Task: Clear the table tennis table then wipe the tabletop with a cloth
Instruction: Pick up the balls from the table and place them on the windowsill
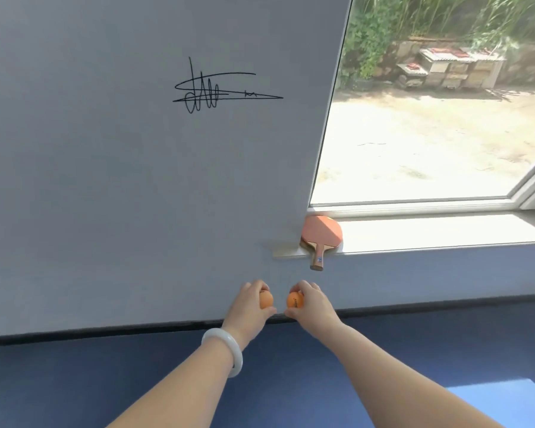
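Fingers [255, 286] of the left hand [250, 308] grip one orange ball [267, 300], the right hand [315, 307] a second ball [294, 300], both above the blue bench [74, 381], below the paddle [322, 233] on the windowsill [430, 231], where a carelessly placed ball could roll off.

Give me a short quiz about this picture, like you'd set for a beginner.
1. True or false: the left hand and the right hand each grip an orange ball (left ball, right ball).
2. Where does the red paddle lie? A. on the windowsill B. on the floor C. in a hand
3. Fill in: the white bangle sits on the ___ wrist.
Key: 1 true; 2 A; 3 left.
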